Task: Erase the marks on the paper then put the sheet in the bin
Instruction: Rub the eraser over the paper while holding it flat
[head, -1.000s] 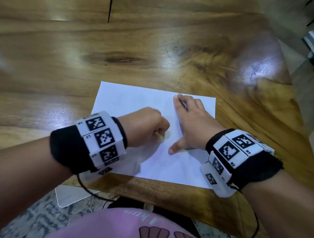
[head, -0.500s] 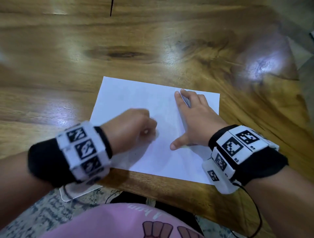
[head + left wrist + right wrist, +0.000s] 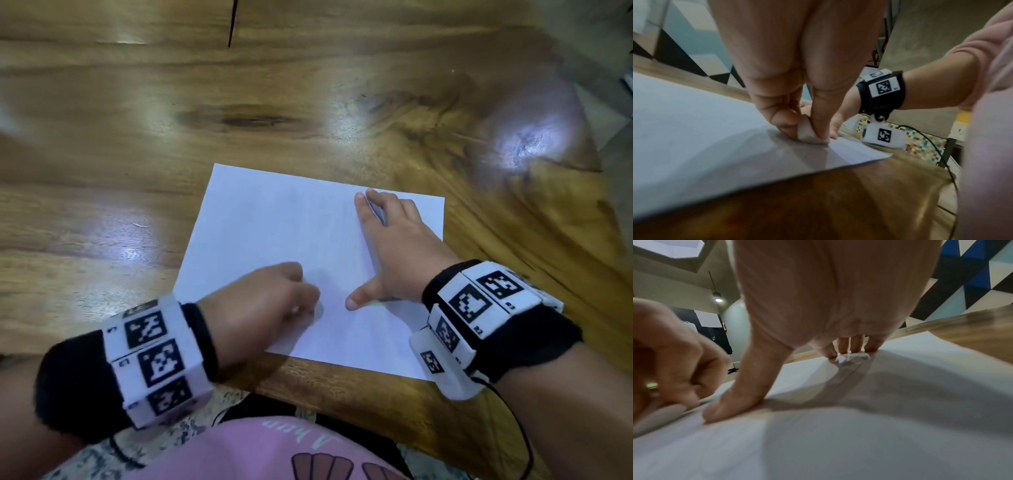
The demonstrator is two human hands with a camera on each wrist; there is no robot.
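A white sheet of paper (image 3: 274, 222) lies flat near the front edge of the wooden table (image 3: 137, 137). My left hand (image 3: 274, 301) pinches a small white eraser (image 3: 809, 134) between thumb and fingers, its tip pressed on the paper (image 3: 684, 129) at the near middle. My right hand (image 3: 394, 253) lies flat on the sheet's right half, fingers straight and thumb spread, holding it down. A slim grey object (image 3: 376, 214) shows between its fingers. I make out no marks on the sheet. In the right wrist view the straight fingers (image 3: 851, 344) press the paper (image 3: 859, 434).
The table's front edge (image 3: 342, 387) runs just below the sheet, with my pink clothing (image 3: 239, 452) under it. A dark crack (image 3: 233, 24) marks the far tabletop. No bin is in view.
My left hand with the eraser has slid left, away from the right thumb, and then a little toward the near edge. The right hand stays flat on the sheet.
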